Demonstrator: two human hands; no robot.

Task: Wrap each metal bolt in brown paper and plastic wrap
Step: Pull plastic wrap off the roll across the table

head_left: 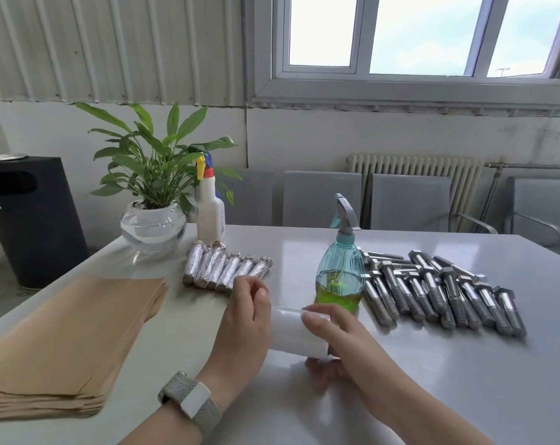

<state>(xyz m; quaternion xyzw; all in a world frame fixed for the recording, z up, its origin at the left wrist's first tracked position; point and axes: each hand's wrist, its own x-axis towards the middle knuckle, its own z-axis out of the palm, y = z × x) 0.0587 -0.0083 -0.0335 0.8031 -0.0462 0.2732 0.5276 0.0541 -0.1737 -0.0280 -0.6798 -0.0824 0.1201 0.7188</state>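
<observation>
Both hands on the plastic wrap roll (296, 332): smooth white cylinder, lying sideways just above the glossy grey tabletop (432, 380), front centre. Left hand (243, 326) cups its left end, fingers curled over the top. Right hand (333, 342) grips the right end, fingers over the top, thumb underneath.

Bare bolts (439, 290): pile of shiny steel hex-heads with threaded shanks, lying right of the roll, well apart from it. Wrapped bolts (225, 268): row of stubby crinkled bundles, silvery film over brown paper ends, just beyond the left hand. Brown paper (66, 342): flat stack of matte kraft sheets, left edge of tabletop.

Translucent teal spray bottle (340, 277) with yellow-green liquid stands between roll and bare bolts. White opaque spray bottle (210, 208) and plant in round clear glass bowl (153, 228) at the back left.
</observation>
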